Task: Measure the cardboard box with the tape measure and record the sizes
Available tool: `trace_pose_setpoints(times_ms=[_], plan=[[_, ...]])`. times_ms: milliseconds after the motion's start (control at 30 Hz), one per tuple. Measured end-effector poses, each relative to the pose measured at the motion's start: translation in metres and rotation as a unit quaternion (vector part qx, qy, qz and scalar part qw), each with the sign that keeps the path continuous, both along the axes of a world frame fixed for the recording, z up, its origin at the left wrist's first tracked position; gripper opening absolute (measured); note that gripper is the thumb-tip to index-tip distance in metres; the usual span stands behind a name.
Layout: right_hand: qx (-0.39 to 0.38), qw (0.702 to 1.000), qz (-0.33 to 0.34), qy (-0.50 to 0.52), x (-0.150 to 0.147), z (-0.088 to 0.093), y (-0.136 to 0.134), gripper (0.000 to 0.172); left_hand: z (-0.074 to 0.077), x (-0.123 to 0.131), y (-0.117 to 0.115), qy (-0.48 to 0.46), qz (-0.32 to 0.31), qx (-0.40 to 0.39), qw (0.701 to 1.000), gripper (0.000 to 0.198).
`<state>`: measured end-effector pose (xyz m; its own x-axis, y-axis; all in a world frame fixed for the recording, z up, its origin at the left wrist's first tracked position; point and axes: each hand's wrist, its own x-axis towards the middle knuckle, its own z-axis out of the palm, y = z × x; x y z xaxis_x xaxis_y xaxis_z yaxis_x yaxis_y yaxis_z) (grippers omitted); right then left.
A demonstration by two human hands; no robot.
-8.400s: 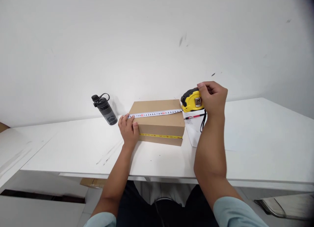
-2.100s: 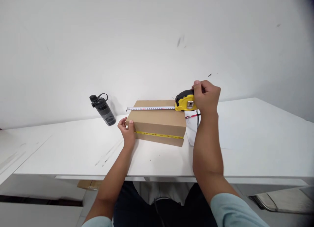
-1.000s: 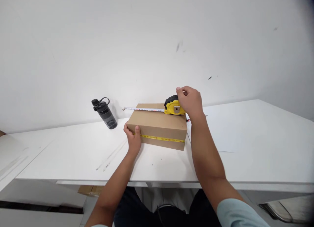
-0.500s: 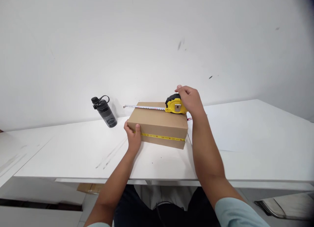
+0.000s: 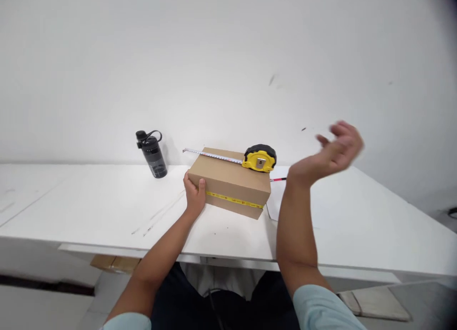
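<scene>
A brown cardboard box (image 5: 228, 173) with a yellow printed tape band stands on the white table. My left hand (image 5: 194, 195) grips its left end, thumb on the front face. On top of the box rests a yellow and black tape measure (image 5: 260, 158). Its white blade (image 5: 217, 156) lies extended leftward across the lid, with the end hook past the box's left edge. My right hand (image 5: 339, 146) is in the air to the right of the box, fingers curled loosely apart, slightly blurred, with nothing in it.
A dark, see-through water bottle (image 5: 153, 156) stands left of the box near the wall. A red and black pen (image 5: 278, 179) and white paper (image 5: 280, 204) lie right of the box on the white table (image 5: 371, 225). A brown box (image 5: 116, 263) is below the table at left.
My right hand has let go of the tape measure and moved right, away from it. The tape measure stays on the box. My left hand keeps its hold. The view has shifted slightly.
</scene>
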<state>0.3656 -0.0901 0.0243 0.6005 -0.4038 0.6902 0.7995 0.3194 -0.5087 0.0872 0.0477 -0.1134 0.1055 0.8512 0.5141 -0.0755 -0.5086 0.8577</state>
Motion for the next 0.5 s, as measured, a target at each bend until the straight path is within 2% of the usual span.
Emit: trace_pose_setpoints(times_ms=[33,67,100,133,200,233,300,367,500], plan=[[-0.016,0.998,-0.052,0.027,0.016,-0.012,0.001,0.055,-0.004,0.003,0.003,0.000,0.003,-0.005,1.000,0.092],[-0.112,0.990,-0.073,0.033,0.033,-0.026,0.001,0.059,-0.008,0.005,0.007,0.001,0.007,-0.013,1.000,0.091],[-0.260,0.962,-0.074,0.033,0.049,-0.043,0.001,0.063,-0.011,0.007,0.010,0.004,0.009,-0.022,1.000,0.088],[-0.343,0.938,-0.048,0.032,0.062,-0.063,0.000,0.062,-0.014,0.010,0.014,0.008,0.010,-0.032,0.999,0.084],[-0.529,0.848,0.016,0.013,0.079,-0.103,-0.009,0.060,-0.019,0.014,0.020,0.014,0.012,-0.056,0.998,0.078],[-0.586,0.810,0.037,0.011,0.082,-0.121,-0.017,0.058,-0.021,0.016,0.023,0.017,0.011,-0.069,0.997,0.075],[-0.672,0.739,0.055,0.014,0.083,-0.151,-0.033,0.052,-0.023,0.020,0.028,0.016,0.018,-0.091,0.996,0.071],[-0.718,0.694,0.046,0.022,0.082,-0.168,-0.045,0.049,-0.025,0.023,0.031,0.009,0.026,-0.111,0.993,0.069],[-0.757,0.653,-0.004,0.040,0.084,-0.179,-0.050,0.057,-0.026,0.023,0.032,-0.003,0.026,-0.143,0.989,0.063]])
